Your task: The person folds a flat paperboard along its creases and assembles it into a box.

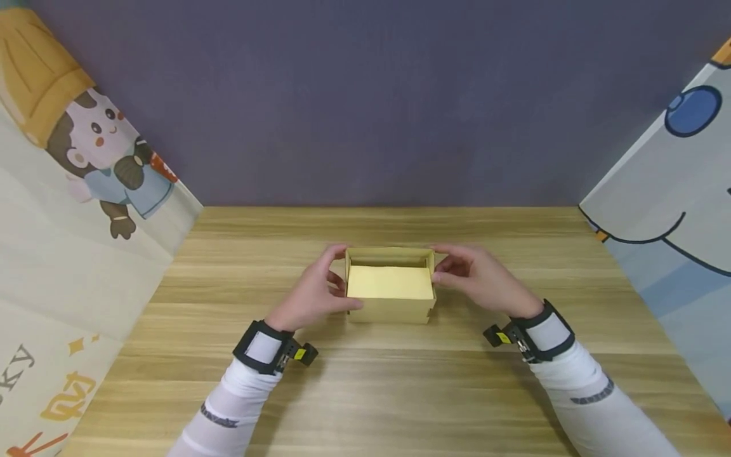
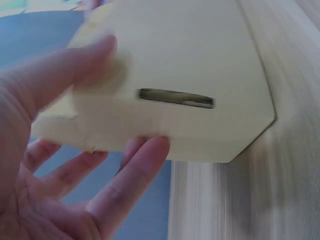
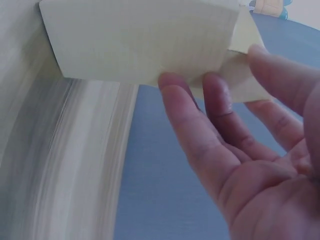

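A pale yellow cardboard box (image 1: pixel 389 311) stands on the wooden table, with a brighter yellow panel (image 1: pixel 391 282) slanting across its open upper part. My left hand (image 1: pixel 308 289) grips the box's left end, thumb on the front and forefinger at the back corner. In the left wrist view that end of the box (image 2: pixel 200 60) shows a narrow slot (image 2: pixel 175 97). At the right end my right hand (image 1: pixel 482 276) holds the box between thumb and fingers. The right wrist view shows its plain side (image 3: pixel 140 40), with fingertips touching the edge. The box's underside is hidden.
The wood-grain table (image 1: pixel 400 393) surrounds the box. Behind it rises a dark blue-grey wall (image 1: pixel 388 101). Cartoon-printed panels stand at the left (image 1: pixel 68 273) and right (image 1: pixel 645 190). A strapped camera sits on each wrist.
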`<state>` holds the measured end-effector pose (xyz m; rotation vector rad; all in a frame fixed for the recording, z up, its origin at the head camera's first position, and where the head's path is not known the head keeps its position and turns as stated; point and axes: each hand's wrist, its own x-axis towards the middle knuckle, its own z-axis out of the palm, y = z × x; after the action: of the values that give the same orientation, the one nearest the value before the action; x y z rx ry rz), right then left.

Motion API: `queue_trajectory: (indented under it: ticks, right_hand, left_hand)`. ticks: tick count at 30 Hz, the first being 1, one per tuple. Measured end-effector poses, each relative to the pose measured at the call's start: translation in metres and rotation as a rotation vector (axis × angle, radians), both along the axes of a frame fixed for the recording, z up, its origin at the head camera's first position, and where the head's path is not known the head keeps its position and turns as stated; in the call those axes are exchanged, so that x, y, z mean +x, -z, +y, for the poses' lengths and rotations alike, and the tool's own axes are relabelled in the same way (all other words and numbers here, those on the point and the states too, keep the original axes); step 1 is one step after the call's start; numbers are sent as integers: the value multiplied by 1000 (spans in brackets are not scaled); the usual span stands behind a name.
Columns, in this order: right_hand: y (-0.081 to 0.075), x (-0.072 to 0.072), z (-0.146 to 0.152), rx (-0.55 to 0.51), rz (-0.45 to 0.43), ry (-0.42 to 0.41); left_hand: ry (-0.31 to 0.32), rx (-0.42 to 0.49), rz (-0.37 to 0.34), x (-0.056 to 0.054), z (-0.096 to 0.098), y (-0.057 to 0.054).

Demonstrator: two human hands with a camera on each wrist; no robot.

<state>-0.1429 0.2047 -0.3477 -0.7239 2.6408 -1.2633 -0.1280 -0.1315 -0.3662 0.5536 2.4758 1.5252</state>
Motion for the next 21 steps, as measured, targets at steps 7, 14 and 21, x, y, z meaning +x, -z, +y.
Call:
queue_trajectory:
  ticks: [7, 14, 21]
  right_hand:
    - [0, 7, -5, -1, -86, -54]
    - [2, 10, -15, 93, 89, -42]
    - [6, 6, -17, 62, 118, -40]
  left_hand:
    - [-47, -46, 42, 2, 5, 1]
    - [-44, -101, 80, 2, 5, 2]
    - [-82, -17, 112, -1, 0, 5]
